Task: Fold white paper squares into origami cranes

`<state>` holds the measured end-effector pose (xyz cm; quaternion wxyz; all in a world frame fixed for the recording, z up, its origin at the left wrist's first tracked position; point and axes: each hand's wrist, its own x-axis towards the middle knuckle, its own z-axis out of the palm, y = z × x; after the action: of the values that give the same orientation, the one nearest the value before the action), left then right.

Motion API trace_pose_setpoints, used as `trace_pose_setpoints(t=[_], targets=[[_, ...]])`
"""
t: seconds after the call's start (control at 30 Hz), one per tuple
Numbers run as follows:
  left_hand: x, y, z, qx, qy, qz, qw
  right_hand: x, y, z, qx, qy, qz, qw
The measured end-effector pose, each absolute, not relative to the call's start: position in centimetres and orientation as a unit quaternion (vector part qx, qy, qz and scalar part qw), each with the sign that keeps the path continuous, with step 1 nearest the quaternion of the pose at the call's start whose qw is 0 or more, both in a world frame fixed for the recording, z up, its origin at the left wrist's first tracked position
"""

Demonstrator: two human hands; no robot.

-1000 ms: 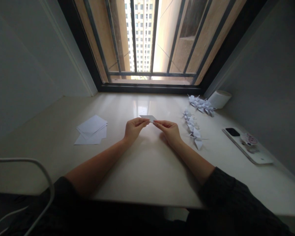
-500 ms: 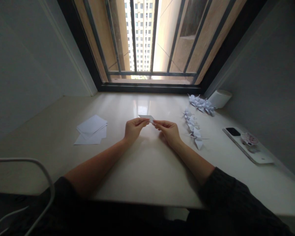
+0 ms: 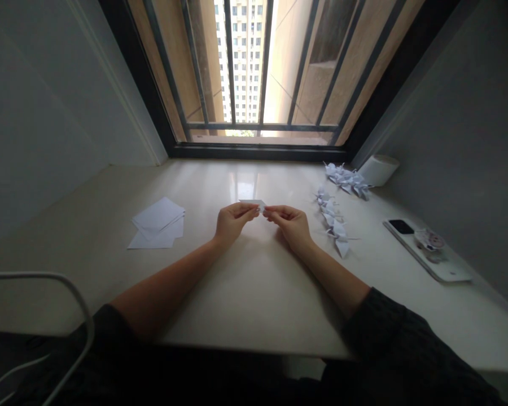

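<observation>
A small folded piece of white paper (image 3: 254, 202) is pinched between both hands above the middle of the sill. My left hand (image 3: 233, 221) closes thumb and fingers on its near left edge. At its right end, my right hand (image 3: 291, 224) grips it with fingertips. The fingers hide part of the folds. Left of my hands lie several loose white paper sheets (image 3: 157, 221), overlapping. To the right stands a row of folded paper cranes (image 3: 331, 217), with a further cluster of paper cranes (image 3: 347, 179) behind it.
A white paper roll (image 3: 379, 170) lies at the back right corner beside the cranes. A phone (image 3: 427, 254) with a round grip rests near the right wall. A white cable (image 3: 78, 299) loops over the front left edge. The barred window (image 3: 258, 151) bounds the back.
Both hands stay in nearly the same place on the paper. The paper's visible top edge sits slightly lower and looks narrower now.
</observation>
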<state>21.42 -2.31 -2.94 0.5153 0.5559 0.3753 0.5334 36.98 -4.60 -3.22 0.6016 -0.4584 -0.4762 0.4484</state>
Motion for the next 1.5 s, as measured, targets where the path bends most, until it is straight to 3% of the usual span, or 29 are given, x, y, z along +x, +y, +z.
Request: trace_pose_setpoints(t=[0.4,1.5], targets=[[21.21,-2.12,-2.95,0.521,0.37,0.518,0.569,36.87,-4.3,-3.66,-0.435,-0.505,0.456,0.59],[21.27,-2.16,-3.32,0.514,0.371,0.546,0.548,37.31,-4.26,-3.78,-0.411,-0.454,0.528,0.588]])
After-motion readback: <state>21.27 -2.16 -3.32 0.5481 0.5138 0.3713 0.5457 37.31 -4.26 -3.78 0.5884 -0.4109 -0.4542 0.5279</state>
